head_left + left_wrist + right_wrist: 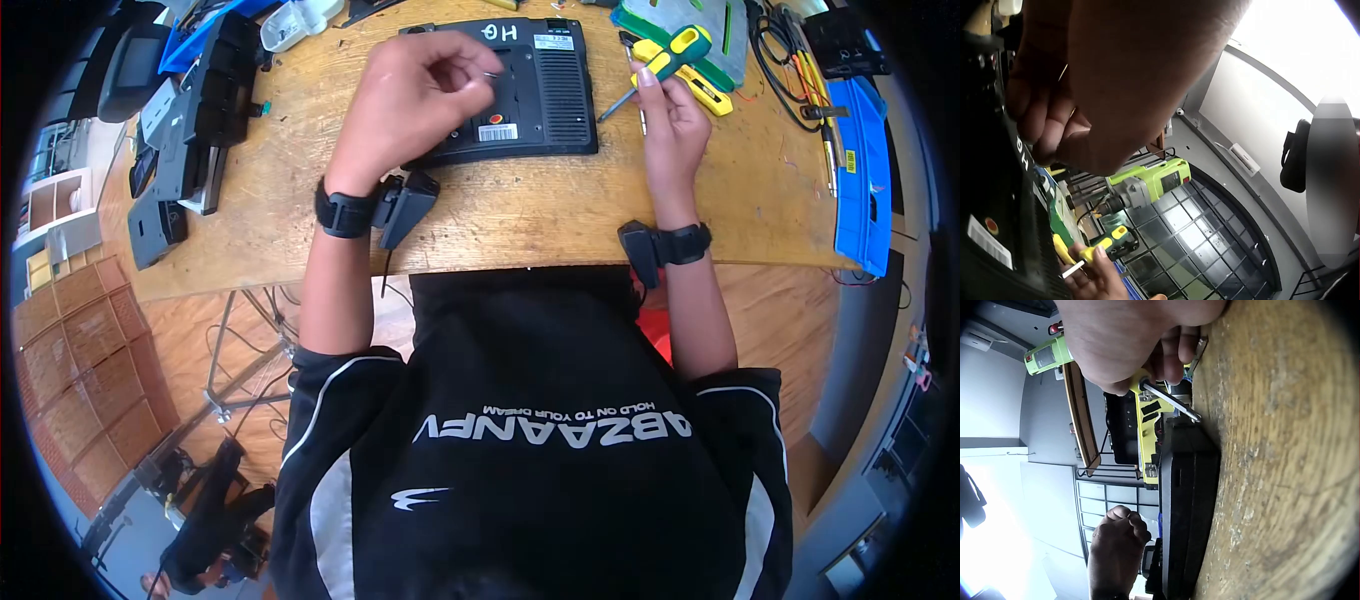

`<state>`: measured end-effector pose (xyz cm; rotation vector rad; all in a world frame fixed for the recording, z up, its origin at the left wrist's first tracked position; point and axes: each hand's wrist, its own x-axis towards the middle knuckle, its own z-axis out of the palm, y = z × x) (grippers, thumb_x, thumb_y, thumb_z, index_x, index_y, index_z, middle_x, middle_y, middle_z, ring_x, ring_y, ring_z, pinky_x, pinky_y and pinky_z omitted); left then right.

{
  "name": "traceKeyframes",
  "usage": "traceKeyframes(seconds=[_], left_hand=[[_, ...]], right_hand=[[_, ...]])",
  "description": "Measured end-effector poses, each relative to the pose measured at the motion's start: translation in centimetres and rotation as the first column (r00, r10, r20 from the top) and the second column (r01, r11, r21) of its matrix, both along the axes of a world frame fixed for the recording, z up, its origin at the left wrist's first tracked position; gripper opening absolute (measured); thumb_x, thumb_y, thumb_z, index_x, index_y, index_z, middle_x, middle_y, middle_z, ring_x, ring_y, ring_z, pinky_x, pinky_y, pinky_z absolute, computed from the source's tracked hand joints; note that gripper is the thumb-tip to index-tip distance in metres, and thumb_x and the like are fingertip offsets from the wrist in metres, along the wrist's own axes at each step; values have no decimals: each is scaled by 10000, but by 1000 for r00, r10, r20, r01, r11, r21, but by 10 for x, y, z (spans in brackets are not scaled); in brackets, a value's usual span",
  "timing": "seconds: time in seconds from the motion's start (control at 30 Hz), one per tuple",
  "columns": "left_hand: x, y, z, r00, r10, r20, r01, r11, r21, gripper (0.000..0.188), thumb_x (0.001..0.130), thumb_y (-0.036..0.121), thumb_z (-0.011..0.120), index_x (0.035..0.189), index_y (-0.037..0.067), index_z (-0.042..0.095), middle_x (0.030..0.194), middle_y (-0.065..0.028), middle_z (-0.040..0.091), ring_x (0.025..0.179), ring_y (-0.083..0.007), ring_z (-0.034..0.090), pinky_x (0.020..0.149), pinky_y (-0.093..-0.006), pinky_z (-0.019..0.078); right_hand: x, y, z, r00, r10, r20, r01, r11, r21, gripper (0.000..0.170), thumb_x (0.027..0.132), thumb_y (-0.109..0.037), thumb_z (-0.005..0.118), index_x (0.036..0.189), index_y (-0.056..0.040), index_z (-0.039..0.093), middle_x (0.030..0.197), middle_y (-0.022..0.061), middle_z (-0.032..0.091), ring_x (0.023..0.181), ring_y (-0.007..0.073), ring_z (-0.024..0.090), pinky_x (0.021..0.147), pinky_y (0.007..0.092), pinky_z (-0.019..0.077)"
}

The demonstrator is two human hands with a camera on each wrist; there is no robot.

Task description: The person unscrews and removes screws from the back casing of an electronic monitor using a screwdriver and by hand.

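Note:
A black flat device (pixel 565 100) with a vented panel, a barcode label and "HQ" marked on it lies on the wooden table. Above it is my left hand (pixel 405 100), thumb and fingertips pinching a small metal piece (pixel 491 75) too small to identify. My right hand (pixel 678 125), beside the device's right edge, holds a screwdriver (pixel 690 42) with a yellow and green handle. Its shaft (pixel 1172 400) slants down toward the device's corner in the right wrist view. A thin metal strip (pixel 1199 350) shows at the right hand's lower fingers.
A yellow utility knife (pixel 708 92) and a green-edged tray (pixel 735 70) lie beyond the right hand. Black cables (pixel 775 50) and a blue bin (pixel 865 180) are at the right. Black housings (pixel 205 110) and a white container (pixel 297 25) stand at the left.

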<state>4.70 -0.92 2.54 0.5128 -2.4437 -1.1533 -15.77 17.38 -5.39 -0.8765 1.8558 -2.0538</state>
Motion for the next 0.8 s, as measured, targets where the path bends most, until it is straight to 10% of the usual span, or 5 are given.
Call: traceKeyframes(seconds=[0.8], left_hand=[[-16, 31, -13, 984, -176, 1, 170, 946, -276, 143, 804, 114, 838, 898, 31, 769, 854, -90, 713, 717, -242, 688, 638, -336, 529]], right_hand=[[-2, 0, -5, 998, -11, -57, 13, 1000, 23, 240, 993, -220, 724, 975, 18, 742, 881, -6, 652, 777, 37, 576, 705, 194, 453]])
